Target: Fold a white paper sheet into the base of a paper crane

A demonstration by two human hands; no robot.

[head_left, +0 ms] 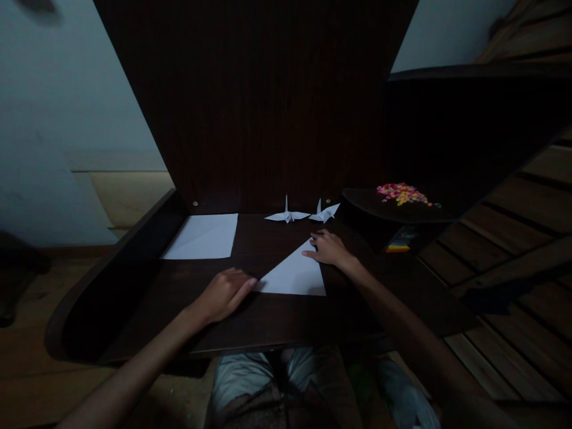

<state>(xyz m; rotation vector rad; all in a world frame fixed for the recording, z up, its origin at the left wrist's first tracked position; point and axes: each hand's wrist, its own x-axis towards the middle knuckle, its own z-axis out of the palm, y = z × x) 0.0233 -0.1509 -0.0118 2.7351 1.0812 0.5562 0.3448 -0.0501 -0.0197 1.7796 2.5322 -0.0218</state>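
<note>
A sheet of white paper point(295, 273), folded into a triangle, lies flat on the dark wooden desk in front of me. My left hand point(226, 293) rests on the desk, its fingers curled and its thumb and fingertips closed on the triangle's left corner. At the far corner, my right hand point(329, 247) bends over the paper, thumb on its surface and fingers at the tip. Just beyond stand two white origami cranes, the left crane point(288, 216) and the right crane point(325, 213), wings spread.
A stack of white paper point(201, 236) lies at the desk's left, by the raised side panel point(120, 280). On a small corner shelf point(361, 202) at right sits a pile of colourful small pieces point(402, 193). The desk's tall back panel point(268, 107) rises behind the cranes.
</note>
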